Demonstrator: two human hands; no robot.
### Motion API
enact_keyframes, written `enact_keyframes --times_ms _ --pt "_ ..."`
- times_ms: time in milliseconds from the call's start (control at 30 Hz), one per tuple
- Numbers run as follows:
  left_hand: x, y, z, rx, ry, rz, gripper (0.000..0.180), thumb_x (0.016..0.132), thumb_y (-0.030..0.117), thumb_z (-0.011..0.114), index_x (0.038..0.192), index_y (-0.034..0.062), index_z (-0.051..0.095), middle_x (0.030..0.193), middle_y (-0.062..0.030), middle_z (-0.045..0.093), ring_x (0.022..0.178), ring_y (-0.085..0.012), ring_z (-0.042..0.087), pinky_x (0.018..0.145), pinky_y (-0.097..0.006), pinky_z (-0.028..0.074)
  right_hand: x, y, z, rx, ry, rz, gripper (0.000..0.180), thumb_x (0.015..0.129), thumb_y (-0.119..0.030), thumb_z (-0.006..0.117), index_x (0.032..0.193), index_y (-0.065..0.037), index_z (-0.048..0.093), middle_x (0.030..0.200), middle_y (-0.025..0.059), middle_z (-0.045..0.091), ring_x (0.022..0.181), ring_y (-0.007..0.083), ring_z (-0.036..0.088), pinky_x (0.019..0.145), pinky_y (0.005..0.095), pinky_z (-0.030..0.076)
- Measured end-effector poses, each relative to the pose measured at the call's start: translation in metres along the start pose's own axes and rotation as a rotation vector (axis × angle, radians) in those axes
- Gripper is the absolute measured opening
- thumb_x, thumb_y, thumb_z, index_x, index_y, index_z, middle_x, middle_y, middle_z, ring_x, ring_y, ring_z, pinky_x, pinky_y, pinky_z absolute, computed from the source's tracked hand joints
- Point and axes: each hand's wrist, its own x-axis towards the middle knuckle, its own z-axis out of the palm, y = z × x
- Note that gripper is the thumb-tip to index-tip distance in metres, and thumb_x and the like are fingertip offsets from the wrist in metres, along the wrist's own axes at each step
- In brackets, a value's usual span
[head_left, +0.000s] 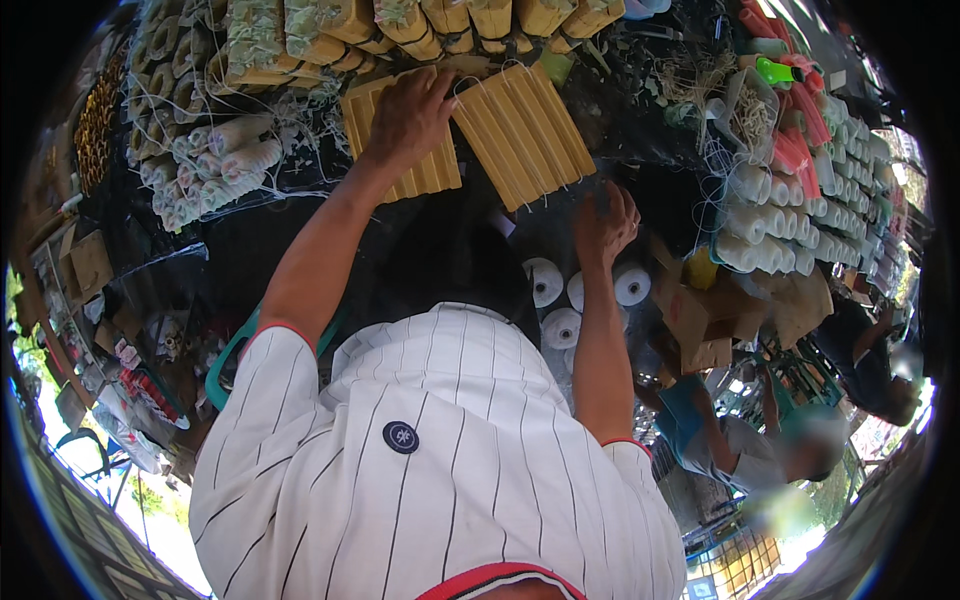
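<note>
Two tan ribbed slabs lie side by side before me, with thin pale string at the right one's edges. My left hand [412, 112] lies over the left slab [425, 168], its fingers stretched toward the slab's far right corner. The right slab [524, 135] is tilted, and its far left corner comes close to my left fingertips. Just off that slab's near right corner is my right hand [604, 226], its fingers loosely bent and the thumb apart. Nothing shows in my right hand. The underside of my left palm is hidden.
Stacked tan blocks [330, 45] line the far side. Wrapped white rolls [235, 145] lie at left, more white rolls [760, 220] at right. Cones of white thread [545, 282] stand below my right forearm, near a cardboard box [700, 310]. Other people [735, 440] sit at lower right.
</note>
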Motion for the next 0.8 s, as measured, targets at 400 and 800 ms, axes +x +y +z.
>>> enact_keyframes --times_ms 400,800 --pt "-0.174 -0.036 0.027 -1.218 0.009 -1.219 0.046 0.105 0.038 0.067 0.123 -0.0043 0.065 0.105 -0.0149 0.074 0.087 -0.0236 0.074 0.066 -0.037 0.060 -0.054 -0.078 -0.011 0.392 -0.550 -0.266 0.027 0.090 -0.010 0.078 0.115 0.000 0.074 0.106 0.0209 0.074 0.102 0.0366 0.073 0.093 0.0430 0.055" --pt "-0.233 0.057 -0.071 -2.477 -0.057 -0.597 0.033 0.105 0.023 0.065 0.124 -0.0035 0.064 0.102 -0.0147 0.074 0.086 -0.0263 0.074 0.072 -0.039 0.061 -0.070 -0.197 0.037 1.536 -1.544 0.061 0.084 0.105 -0.071 0.046 0.151 0.000 0.053 0.139 0.0156 0.067 0.115 0.0193 0.067 0.092 0.0322 0.053"
